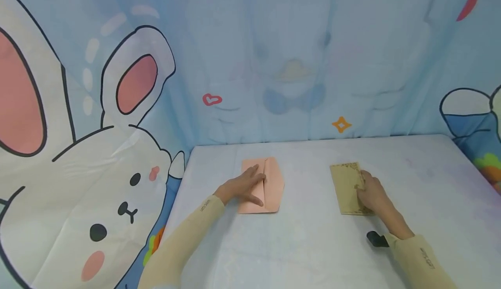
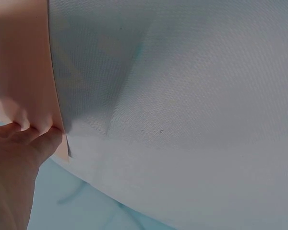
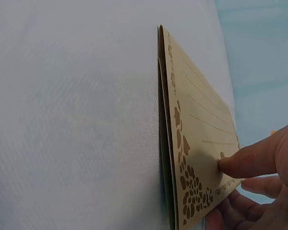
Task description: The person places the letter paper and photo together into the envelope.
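A pink envelope point(image 1: 275, 189) lies on the left part of the table, its pointed flap spread out to the right. My left hand point(image 1: 243, 185) rests on the envelope's body with fingers and thumb spread. The left wrist view shows that hand's fingertips point(image 2: 50, 139) touching the envelope point(image 2: 24, 62) near its edge. Farther right is a tan folded card point(image 1: 345, 189) with brown patterned corners and dashed lines. My right hand point(image 1: 375, 193) pinches its right edge. In the right wrist view, the thumb presses the printed face of the card point(image 3: 204, 110), whose layers gape slightly along the near side.
Both things are on a table with a white cloth point(image 1: 305, 245). Behind it hangs a light blue curtain point(image 1: 250, 54) with cartoon prints, and a large printed rabbit point(image 1: 113, 184) fills the left side. A small black object point(image 1: 377, 239) sits at the right cuff.
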Tool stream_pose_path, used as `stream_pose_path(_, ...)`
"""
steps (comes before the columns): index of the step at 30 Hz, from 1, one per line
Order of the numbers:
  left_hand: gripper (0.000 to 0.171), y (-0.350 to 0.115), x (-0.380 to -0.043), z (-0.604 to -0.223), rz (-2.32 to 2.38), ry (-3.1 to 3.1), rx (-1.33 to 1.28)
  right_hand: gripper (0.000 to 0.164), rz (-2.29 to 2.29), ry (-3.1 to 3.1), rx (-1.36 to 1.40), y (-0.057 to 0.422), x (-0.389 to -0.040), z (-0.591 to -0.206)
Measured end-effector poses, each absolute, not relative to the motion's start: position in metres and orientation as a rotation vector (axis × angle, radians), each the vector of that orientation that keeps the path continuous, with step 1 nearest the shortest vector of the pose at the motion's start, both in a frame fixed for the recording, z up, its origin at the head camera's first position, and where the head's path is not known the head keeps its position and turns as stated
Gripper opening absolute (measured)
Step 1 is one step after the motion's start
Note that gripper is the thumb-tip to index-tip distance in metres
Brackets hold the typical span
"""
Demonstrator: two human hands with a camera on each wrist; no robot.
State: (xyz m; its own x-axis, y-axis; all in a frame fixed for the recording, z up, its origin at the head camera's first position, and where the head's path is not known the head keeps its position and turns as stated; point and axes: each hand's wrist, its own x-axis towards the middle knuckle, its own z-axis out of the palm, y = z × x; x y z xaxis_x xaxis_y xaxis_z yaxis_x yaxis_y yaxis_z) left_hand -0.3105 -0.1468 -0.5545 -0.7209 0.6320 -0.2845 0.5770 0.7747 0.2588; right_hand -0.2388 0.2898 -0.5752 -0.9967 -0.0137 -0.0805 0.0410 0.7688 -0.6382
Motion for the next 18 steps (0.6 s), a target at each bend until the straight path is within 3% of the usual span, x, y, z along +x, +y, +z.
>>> stream_pose_path(18,0.092,-0.1475,-0.3122,-0.5521,0.242,2.577,0.906,0.064,-1.026,2.890,0.068,0.2878,-0.2360,-0.5736)
